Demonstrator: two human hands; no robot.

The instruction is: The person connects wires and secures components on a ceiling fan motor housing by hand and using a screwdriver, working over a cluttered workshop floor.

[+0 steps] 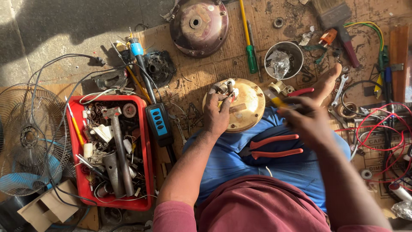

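A round yellowish metal motor housing (246,112) rests on my lap, on blue cloth. My left hand (216,112) grips its left rim, fingers near the short shaft (230,85) at its top. My right hand (307,117) is blurred to the right of the housing and holds a yellow-handled tool (277,101) whose tip points toward the housing. Red-handled pliers (274,147) lie on my lap between my arms.
A red tray (148,154) full of metal parts and a hammer stands left. A blue tester (158,121), a dark round cover (198,25), a steel cup (283,60), a green screwdriver (249,47), a brush, wires and a fan guard (25,133) surround me on cardboard.
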